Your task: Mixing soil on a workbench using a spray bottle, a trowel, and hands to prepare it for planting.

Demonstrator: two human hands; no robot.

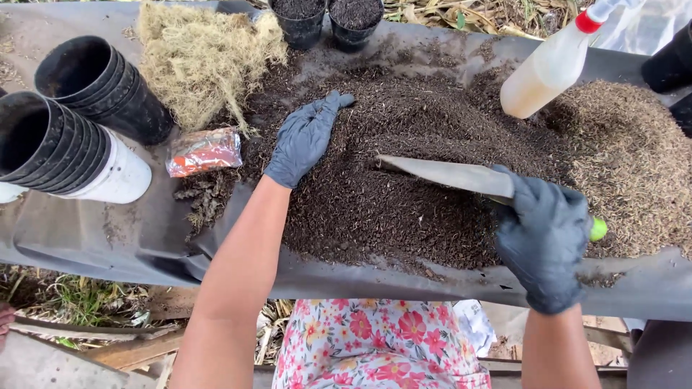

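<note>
Black sheet (108, 238) on an outdoor bench, dark potting mix (404, 180) heaped at centre. Mix looks loose, light, crumbly; best scooped, not pinched. Left hand (303, 140) lies flat and open on the heap at 10 o'clock. Right hand (544, 238) at 4 o'clock is closed around a green-handled trowel (450, 175), blade in the mix.

- Work surface: a dark plastic sheet (108, 238) draped over a raised bench, its front edge sagging.
- Ground below: dry straw, grass (79, 299) and weathered planks (133, 351).
- Far edge: dried leaves and stalks (476, 14).
- Lighting: even outdoor daylight.
</note>
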